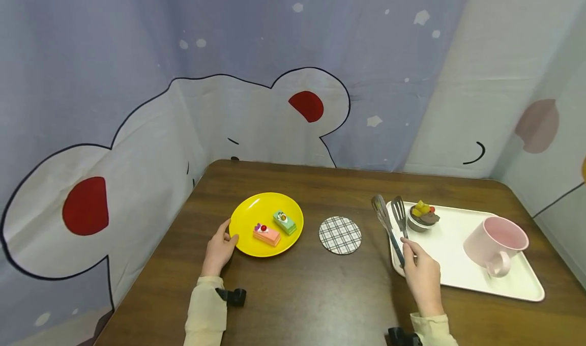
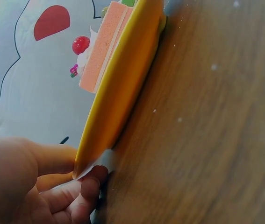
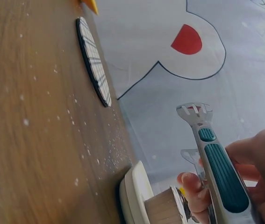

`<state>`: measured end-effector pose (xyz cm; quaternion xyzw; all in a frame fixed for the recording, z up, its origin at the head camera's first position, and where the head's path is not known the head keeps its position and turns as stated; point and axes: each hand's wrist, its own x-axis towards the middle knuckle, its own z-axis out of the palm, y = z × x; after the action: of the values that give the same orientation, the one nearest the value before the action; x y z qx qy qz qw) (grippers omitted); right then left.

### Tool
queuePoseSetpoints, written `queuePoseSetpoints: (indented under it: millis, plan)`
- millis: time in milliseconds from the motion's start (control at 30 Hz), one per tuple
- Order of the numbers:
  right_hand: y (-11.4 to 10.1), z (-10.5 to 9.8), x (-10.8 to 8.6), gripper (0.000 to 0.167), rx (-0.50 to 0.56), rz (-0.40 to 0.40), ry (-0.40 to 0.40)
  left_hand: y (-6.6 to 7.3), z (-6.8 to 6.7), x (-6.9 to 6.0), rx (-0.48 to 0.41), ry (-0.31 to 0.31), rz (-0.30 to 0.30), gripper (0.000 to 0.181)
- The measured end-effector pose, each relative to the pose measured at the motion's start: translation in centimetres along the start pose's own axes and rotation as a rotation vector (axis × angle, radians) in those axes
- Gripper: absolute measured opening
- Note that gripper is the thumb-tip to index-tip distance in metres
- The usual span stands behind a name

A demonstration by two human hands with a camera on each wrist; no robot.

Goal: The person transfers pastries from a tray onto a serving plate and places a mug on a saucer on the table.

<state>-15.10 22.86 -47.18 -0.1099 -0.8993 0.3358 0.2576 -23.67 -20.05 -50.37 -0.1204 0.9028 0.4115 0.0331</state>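
My left hand (image 1: 218,250) pinches the left rim of a yellow plate (image 1: 247,241); the left wrist view shows the thumb (image 2: 55,159) on top and fingertips (image 2: 91,183) under the edge. On the plate lie a pink cake piece (image 1: 266,235) with a red berry and a green cake piece (image 1: 285,222). My right hand (image 1: 423,280) grips metal tongs (image 1: 397,216), their two arms spread and pointing away, above the left part of a white tray (image 1: 458,275). In the right wrist view the tongs (image 3: 225,177) show a teal inlay and hold nothing.
A round checked coaster (image 1: 340,235) lies between plate and tray. The tray carries a cupcake (image 1: 421,218) at its back left and a pink mug (image 1: 492,244) at its right. Behind the brown table (image 1: 297,305) hangs a patterned curtain (image 1: 256,25).
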Motion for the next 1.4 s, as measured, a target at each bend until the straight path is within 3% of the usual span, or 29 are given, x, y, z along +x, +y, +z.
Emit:
queuePoseSetpoints:
  millis: [333,600,800,967,1200,1400]
  plan:
    - [0.8,-1.4,0.5,0.024,0.0,0.05,0.164,0.3,0.1,-0.1,-0.003,0.006,0.0,0.058]
    - [1.8,-2.6,0.7,0.027,0.004,0.046,0.233,0.1,0.1,0.0,0.009,0.003,0.0,0.058]
    - [2.8,-3.4,0.8,0.029,-0.018,0.123,0.265,-0.1,0.2,-0.1,0.007,0.004,0.006,0.058]
    - [3.8,-3.9,0.8,0.03,-0.047,0.18,0.247,-0.1,0.2,-0.1,0.011,0.006,0.008,0.058]
    - [4.3,-3.7,0.9,0.034,-0.052,0.264,0.136,0.1,0.0,-0.2,0.007,0.001,0.009,0.059]
    - [4.8,-3.4,0.9,0.036,-0.063,0.304,0.092,0.3,-0.1,-0.3,-0.001,0.003,0.01,0.059]
